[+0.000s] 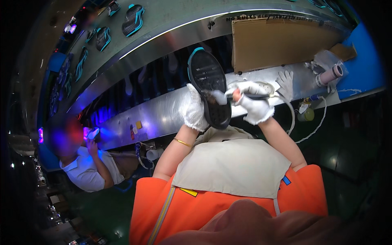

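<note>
My left hand, in a white knit glove, grips a black shoe sole by its left edge. The sole is held upright above the bench, its inner face toward me and a turquoise trim at its toe. My right hand, gloved with bare fingertips, is closed around a brush whose whitish, blurred head touches the sole's lower middle. Wet-looking smears show there. From the brush's back end a pale hose curves down off the bench. Just beyond my right hand lies a white perforated sole-shaped piece.
A metal bench runs across, with a spare glove and a pink cylinder at right. Behind stand a cardboard sheet and a conveyor carrying soles. A co-worker sits at left under violet light.
</note>
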A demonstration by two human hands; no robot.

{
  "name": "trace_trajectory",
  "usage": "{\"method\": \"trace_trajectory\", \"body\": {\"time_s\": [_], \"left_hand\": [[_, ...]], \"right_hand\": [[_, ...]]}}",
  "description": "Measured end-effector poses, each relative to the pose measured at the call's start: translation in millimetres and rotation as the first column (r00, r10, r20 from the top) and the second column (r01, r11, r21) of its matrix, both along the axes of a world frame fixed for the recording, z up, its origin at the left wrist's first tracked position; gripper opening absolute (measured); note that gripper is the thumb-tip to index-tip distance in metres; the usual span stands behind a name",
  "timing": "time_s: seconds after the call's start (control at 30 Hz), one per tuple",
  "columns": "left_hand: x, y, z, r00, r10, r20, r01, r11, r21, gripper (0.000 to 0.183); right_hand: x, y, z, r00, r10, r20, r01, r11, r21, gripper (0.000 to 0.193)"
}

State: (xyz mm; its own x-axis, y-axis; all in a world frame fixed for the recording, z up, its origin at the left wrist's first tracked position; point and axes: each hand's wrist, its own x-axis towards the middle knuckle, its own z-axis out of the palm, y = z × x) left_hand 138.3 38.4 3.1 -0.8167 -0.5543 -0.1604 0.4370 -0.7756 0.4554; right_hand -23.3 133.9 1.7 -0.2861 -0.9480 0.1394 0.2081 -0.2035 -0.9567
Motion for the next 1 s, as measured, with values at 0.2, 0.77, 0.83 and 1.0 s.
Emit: {"method": "trace_trajectory", "body": {"time_s": [0.2,0.77,0.83,1.0], "left_hand": [[-16.1,-18.1,7.7,0.998,0.056,-0.019,-0.059,0.987,-0.147,0.106],[-19.1,-44.3,35.8,0.946,0.318,-0.054,-0.32,0.902,-0.289,0.112],[-15.7,-46.6,37.1,0.968,0.241,-0.076,-0.253,0.922,-0.293,0.111],[-8.0,-70.9,32.2,0.977,0.061,-0.206,-0.141,0.904,-0.404,0.107]], "right_hand": [[11.5,-14.5,15.4,0.961,-0.091,-0.262,0.011,0.957,-0.291,0.007],[23.4,-28.4,17.1,0.999,-0.046,-0.004,0.044,0.976,-0.213,0.012],[21.9,-26.3,17.4,0.993,0.059,-0.101,-0.078,0.978,-0.194,0.015],[8.4,-29.1,11.9,0.934,0.202,0.295,-0.179,0.978,-0.105,0.013]]}}
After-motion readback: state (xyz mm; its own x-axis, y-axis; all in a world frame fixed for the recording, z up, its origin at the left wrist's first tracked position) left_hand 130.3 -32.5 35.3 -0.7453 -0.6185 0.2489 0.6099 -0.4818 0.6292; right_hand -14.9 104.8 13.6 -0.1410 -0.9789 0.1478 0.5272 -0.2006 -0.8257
